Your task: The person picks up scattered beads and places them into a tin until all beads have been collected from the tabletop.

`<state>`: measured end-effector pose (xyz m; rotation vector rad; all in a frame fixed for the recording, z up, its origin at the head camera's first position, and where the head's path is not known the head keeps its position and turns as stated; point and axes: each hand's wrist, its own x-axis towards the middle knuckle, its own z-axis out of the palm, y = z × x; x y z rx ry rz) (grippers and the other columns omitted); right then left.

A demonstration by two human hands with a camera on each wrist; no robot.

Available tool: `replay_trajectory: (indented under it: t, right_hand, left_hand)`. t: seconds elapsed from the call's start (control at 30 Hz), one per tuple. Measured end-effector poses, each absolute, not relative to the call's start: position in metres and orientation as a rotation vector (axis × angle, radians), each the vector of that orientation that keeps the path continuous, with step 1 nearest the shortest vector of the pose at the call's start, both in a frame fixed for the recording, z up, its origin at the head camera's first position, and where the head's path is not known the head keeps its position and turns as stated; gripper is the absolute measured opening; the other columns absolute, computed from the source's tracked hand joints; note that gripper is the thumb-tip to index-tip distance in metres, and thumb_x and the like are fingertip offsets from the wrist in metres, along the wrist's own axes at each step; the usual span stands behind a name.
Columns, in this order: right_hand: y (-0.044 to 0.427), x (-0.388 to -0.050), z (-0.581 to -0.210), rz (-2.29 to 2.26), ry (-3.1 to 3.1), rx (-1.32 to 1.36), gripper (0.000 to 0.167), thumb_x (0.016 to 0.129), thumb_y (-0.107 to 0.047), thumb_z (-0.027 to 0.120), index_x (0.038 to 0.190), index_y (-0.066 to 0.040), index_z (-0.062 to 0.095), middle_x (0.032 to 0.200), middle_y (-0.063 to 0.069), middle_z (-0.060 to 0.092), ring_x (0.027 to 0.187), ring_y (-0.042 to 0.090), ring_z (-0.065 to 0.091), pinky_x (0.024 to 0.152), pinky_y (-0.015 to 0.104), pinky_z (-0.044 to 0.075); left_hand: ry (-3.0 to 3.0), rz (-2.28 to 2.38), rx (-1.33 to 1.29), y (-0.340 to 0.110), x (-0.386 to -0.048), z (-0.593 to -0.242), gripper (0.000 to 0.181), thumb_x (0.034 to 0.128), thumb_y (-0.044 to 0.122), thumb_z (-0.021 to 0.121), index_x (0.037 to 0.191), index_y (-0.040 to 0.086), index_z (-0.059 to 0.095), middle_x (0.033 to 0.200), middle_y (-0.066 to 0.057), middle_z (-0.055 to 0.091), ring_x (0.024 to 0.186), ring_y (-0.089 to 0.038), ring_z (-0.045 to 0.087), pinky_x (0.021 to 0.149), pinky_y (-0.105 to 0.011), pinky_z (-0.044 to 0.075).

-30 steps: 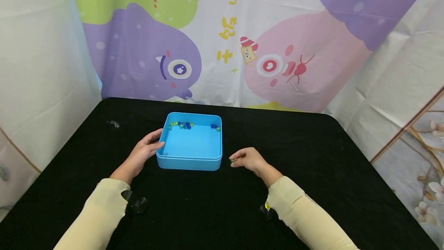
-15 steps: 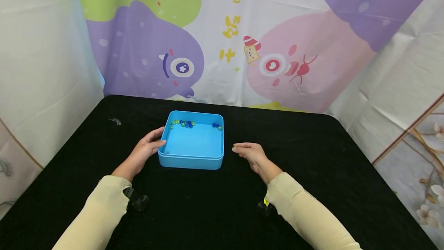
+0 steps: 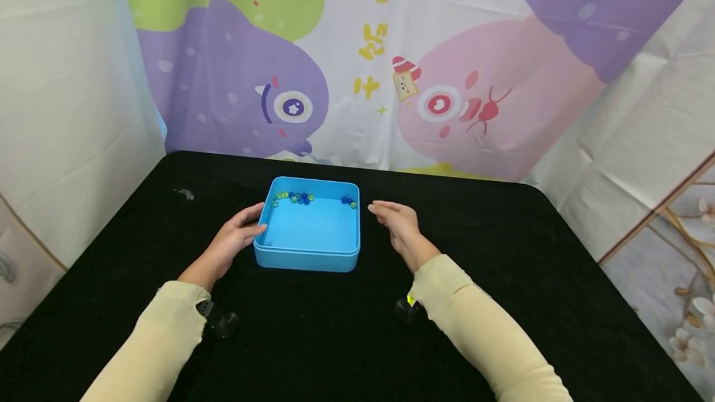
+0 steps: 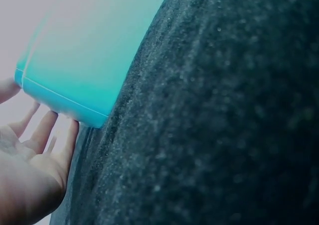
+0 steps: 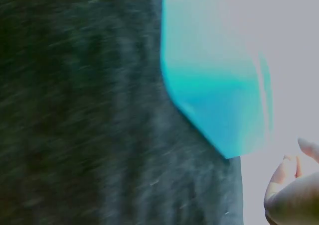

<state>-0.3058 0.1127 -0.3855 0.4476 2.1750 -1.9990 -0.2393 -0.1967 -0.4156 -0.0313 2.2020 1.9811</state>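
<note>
A light-blue square box (image 3: pixel 306 260) without a lid stands on the black table. Inside, along its far wall, lie a cluster of blue and yellow-green marbles (image 3: pixel 301 198) and a smaller group of marbles (image 3: pixel 348 202) at the far right corner. My left hand (image 3: pixel 228 244) holds the box's left side, thumb at the rim; in the left wrist view its fingers touch the outer wall. Just right of the box, my right hand (image 3: pixel 401 223) is raised with thumb and fingertips together. The marble seen in that pinch earlier is hidden by the fingers now.
Black cloth covers the table (image 3: pixel 480 278). A small clear scrap (image 3: pixel 185 193) lies at the far left. Behind the table hangs a cartoon-print curtain (image 3: pixel 363 123), with white cloth at both sides. Each wrist carries a dark camera.
My right hand has risen and moved forward from beside the box's near right corner to beside its far right part, fingertips pinched throughout. My left hand stays on the box.
</note>
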Motion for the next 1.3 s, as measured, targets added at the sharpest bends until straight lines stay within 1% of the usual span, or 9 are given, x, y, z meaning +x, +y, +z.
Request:
replay_trajectory:
  t: [0.1,0.27,0.43,0.57,0.73,0.9,1.0,1.2,1.3]
  right_hand:
    - [0.105,-0.310,-0.375,-2.019,2.178,0.434,0.028,0.081,-0.021,0.073,0.107,-0.011,0.069,0.112,0.003,0.063,0.102,0.022,0.052,0.102,0.040,0.035]
    - [0.091,-0.314,-0.358,-2.040,2.181,0.374,0.032,0.081,-0.021,0.074,0.111,-0.010,0.068,0.111,0.001,0.063,0.104,0.022,0.053,0.103,0.039,0.035]
    - [0.075,-0.314,-0.344,-2.054,2.179,0.320,0.028,0.080,-0.021,0.075,0.106,-0.011,0.069,0.108,0.000,0.064,0.109,0.024,0.054,0.101,0.038,0.037]
    - [0.062,-0.313,-0.333,-2.057,2.191,0.280,0.024,0.079,-0.023,0.075,0.101,-0.013,0.070,0.110,-0.002,0.062,0.106,0.022,0.054,0.098,0.037,0.040]
    - [0.049,-0.310,-0.321,-2.047,2.221,0.224,0.026,0.080,-0.024,0.075,0.102,-0.013,0.071,0.111,-0.001,0.060,0.100,0.021,0.054,0.093,0.038,0.041]
    - [0.038,-0.306,-0.311,-2.038,2.240,0.144,0.027,0.080,-0.023,0.074,0.105,-0.012,0.071,0.109,-0.003,0.061,0.098,0.021,0.056,0.095,0.044,0.037]
    - [0.032,-0.304,-0.305,-2.039,2.242,0.104,0.027,0.081,-0.023,0.074,0.105,-0.012,0.071,0.109,-0.003,0.061,0.098,0.022,0.056,0.096,0.045,0.036]
    - [0.024,-0.302,-0.294,-2.081,2.220,0.084,0.025,0.080,-0.020,0.074,0.103,-0.010,0.071,0.107,-0.003,0.061,0.104,0.026,0.056,0.095,0.040,0.040]
    - [0.021,-0.302,-0.291,-2.096,2.209,0.079,0.025,0.080,-0.019,0.074,0.103,-0.009,0.072,0.106,-0.003,0.062,0.103,0.026,0.056,0.094,0.040,0.041]
  left_hand:
    - [2.202,1.978,-0.026,-0.196,-0.239,-0.415,0.059,0.0974,0.019,0.047,0.149,0.010,0.019,0.151,-0.017,0.018,0.135,-0.036,0.021,0.108,-0.051,0.022]
    - [2.208,1.979,-0.027,-0.196,-0.240,-0.416,0.060,0.0973,0.020,0.047,0.149,0.010,0.018,0.151,-0.017,0.018,0.135,-0.036,0.021,0.108,-0.052,0.021]
    - [2.209,1.982,-0.022,-0.196,-0.240,-0.417,0.061,0.0970,0.020,0.047,0.149,0.010,0.018,0.151,-0.017,0.017,0.135,-0.036,0.020,0.108,-0.052,0.021]
    - [2.196,1.984,-0.028,-0.197,-0.240,-0.419,0.060,0.0970,0.019,0.047,0.149,0.011,0.017,0.152,-0.016,0.016,0.136,-0.036,0.020,0.108,-0.052,0.021]
    - [2.185,1.989,-0.020,-0.196,-0.240,-0.420,0.060,0.0973,0.019,0.046,0.149,0.011,0.017,0.153,-0.015,0.015,0.136,-0.036,0.019,0.108,-0.052,0.021]
    - [2.186,1.990,-0.024,-0.196,-0.241,-0.420,0.060,0.0973,0.019,0.046,0.149,0.012,0.017,0.153,-0.015,0.015,0.136,-0.036,0.019,0.108,-0.052,0.020]
    - [2.191,1.986,-0.035,-0.196,-0.241,-0.419,0.060,0.0971,0.019,0.046,0.150,0.012,0.017,0.153,-0.015,0.015,0.136,-0.036,0.019,0.108,-0.052,0.021]
    - [2.201,1.983,-0.033,-0.196,-0.240,-0.416,0.060,0.0973,0.019,0.046,0.149,0.011,0.017,0.152,-0.017,0.015,0.136,-0.036,0.019,0.108,-0.052,0.021]
    - [2.197,1.983,-0.033,-0.196,-0.240,-0.417,0.060,0.0975,0.019,0.046,0.149,0.011,0.017,0.152,-0.017,0.015,0.136,-0.036,0.019,0.108,-0.052,0.021]
